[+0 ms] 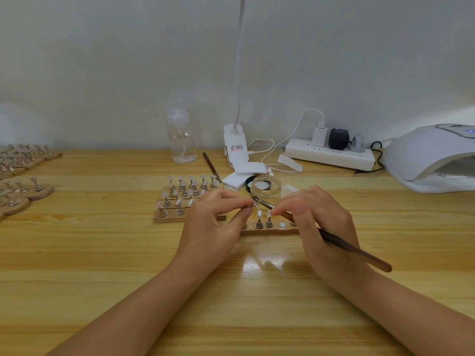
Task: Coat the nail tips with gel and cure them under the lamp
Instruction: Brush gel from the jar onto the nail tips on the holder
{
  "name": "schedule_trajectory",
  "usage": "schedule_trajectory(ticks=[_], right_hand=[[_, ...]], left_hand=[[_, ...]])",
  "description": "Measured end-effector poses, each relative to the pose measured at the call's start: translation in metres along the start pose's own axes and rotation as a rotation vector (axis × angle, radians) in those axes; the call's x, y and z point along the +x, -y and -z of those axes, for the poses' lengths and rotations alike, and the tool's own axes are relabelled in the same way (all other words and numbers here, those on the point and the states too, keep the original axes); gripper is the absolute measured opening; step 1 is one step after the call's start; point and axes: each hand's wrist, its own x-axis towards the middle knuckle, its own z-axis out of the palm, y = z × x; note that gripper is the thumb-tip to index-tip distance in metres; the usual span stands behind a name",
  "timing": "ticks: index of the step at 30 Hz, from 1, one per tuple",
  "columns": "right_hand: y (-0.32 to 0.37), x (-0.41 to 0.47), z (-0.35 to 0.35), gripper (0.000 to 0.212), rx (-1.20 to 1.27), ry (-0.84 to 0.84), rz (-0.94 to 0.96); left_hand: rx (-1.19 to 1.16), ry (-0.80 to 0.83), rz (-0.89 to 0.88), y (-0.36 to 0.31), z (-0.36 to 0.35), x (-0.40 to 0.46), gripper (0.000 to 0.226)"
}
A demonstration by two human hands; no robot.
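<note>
My left hand (216, 222) pinches a small nail tip stand (253, 204) between thumb and fingers, lifted above a wooden holder strip (272, 230). My right hand (321, 222) grips a long brown brush (359, 251), and its bristle end touches the nail tip held in my left hand. Two more nail tips on stands (263, 219) sit upright on the strip between my hands. An open clear gel jar (266, 189) stands just behind them. The white curing lamp (431, 158) sits at the far right, its opening facing left.
A wooden board with several nail tip stands (183, 199) lies left of the jar. More holders (20, 181) line the table's left edge. A clear bottle (181, 134), a clip lamp (235, 147), white pads (244, 174), a spare brush (210, 164) and a power strip (330, 156) stand by the wall.
</note>
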Motion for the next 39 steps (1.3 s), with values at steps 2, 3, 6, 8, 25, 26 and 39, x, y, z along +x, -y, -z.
schedule_trajectory(ticks=[2, 3, 6, 8, 25, 26, 39], right_hand=[[0.0010, -0.0002, 0.0015, 0.056, 0.010, -0.005, 0.008], [0.0018, -0.0007, 0.0021, 0.057, 0.016, -0.013, 0.012], [0.0036, -0.0020, 0.0040, 0.052, 0.061, -0.060, 0.000], [0.0038, -0.0011, 0.0047, 0.048, 0.089, -0.080, 0.009], [0.0045, 0.0003, 0.0029, 0.045, -0.018, -0.015, 0.027], [0.0042, 0.0007, 0.0019, 0.050, -0.035, -0.007, 0.025], [0.0038, -0.0008, 0.0030, 0.055, -0.029, -0.001, -0.016]], left_hand=[[-0.007, 0.000, 0.016, -0.0002, -0.0001, -0.0002, 0.032], [-0.007, 0.004, 0.019, -0.0003, -0.0002, -0.0003, 0.031], [-0.009, 0.011, 0.018, -0.0008, 0.0001, -0.0007, 0.031], [-0.013, 0.015, 0.021, -0.0011, 0.0005, -0.0008, 0.032], [0.019, 0.012, -0.025, 0.0029, -0.0015, 0.0001, 0.022], [0.019, 0.010, -0.025, 0.0030, -0.0017, 0.0001, 0.022], [0.036, 0.015, -0.023, 0.0019, -0.0008, 0.0001, 0.029]])
